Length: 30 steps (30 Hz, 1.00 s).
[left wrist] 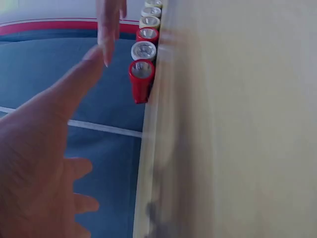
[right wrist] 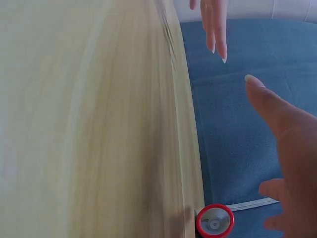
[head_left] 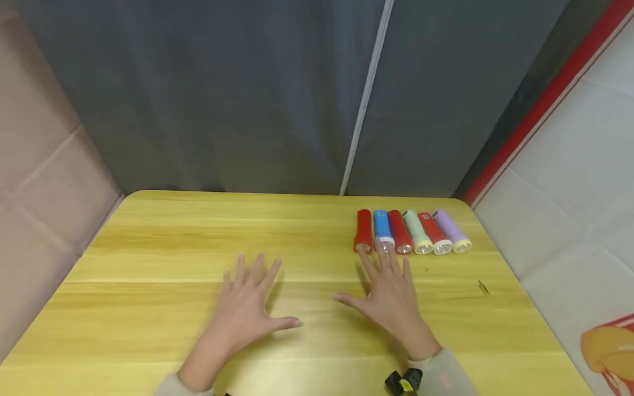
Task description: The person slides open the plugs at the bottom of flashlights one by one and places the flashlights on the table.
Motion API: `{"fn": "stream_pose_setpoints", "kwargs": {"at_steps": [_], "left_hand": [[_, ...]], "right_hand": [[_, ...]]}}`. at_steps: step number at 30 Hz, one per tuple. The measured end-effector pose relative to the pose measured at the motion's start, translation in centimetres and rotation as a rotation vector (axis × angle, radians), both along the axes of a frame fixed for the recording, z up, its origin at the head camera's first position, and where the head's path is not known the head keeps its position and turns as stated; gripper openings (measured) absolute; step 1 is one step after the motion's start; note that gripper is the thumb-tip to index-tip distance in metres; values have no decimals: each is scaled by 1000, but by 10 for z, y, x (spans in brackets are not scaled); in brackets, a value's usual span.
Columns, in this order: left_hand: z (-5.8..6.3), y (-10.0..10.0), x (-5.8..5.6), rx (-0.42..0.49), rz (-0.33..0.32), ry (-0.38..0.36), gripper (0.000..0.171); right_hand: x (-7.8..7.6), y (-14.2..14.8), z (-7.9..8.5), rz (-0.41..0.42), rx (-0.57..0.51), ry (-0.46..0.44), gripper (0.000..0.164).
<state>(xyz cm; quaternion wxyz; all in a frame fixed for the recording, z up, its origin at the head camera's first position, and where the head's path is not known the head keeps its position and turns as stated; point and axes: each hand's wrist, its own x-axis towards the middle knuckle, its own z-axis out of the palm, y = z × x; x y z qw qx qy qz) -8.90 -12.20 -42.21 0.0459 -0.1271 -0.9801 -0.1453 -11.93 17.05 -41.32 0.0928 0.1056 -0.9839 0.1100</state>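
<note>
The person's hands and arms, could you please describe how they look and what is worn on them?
The left hand and right hand are bare, without gloves or visible rings. The left sleeve and right sleeve are pale grey-beige, ending near the wrists. By the right one sits a black, blocky wrist camera with a yellow patch.

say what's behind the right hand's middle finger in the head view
Behind the middle finger is the blue flashlight: body and part of its white head show. The covered bits of head and table can't be seen.
</note>
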Motion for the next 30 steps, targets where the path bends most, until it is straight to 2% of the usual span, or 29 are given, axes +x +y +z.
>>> {"fn": "stream_pose_setpoints", "kwargs": {"at_steps": [4,8,11,14,21,27,30], "left_hand": [[2,8,-5,28,-27,-22,116],[4,18,-11,94,-22,-38,92],[4,25,-16,161,-6,-36,74],[2,33,-21,216,10,-41,65],[0,62,-44,290,-3,-94,59],[-6,96,-63,303,-39,-99,57],[-9,109,-71,334,-40,-103,56]], "right_hand": [[-5,1,-2,22,-6,18,107],[-13,5,-1,32,-40,33,100],[-19,11,3,25,-112,11,95],[-27,18,8,5,-203,-21,92],[-49,28,17,-84,-463,-18,74],[-61,30,16,-151,-576,-28,64],[-65,31,13,-160,-629,-5,60]]}}
